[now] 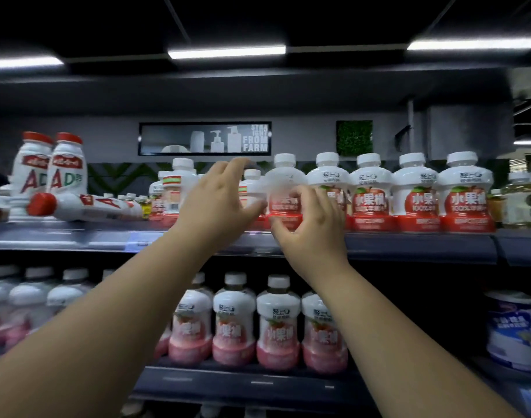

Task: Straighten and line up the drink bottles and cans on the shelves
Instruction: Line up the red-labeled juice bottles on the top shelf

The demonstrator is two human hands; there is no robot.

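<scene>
White-capped apple juice bottle (285,179) stands on the top shelf (408,244), right hand (312,227) curled round its red label. Left hand (219,200) spreads wide just beside it, holding nothing.

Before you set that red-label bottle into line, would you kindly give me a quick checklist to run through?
1. Right hand grips red-label bottle: ok.
2. Left hand free, fingers spread beside it: ok.
3. Held bottle's label facing front: cannot tell, blurred.
4. Row of bottles to its right upright, labels forward: ok.
5. AD bottle lying on its side, far left: not ok.
</scene>
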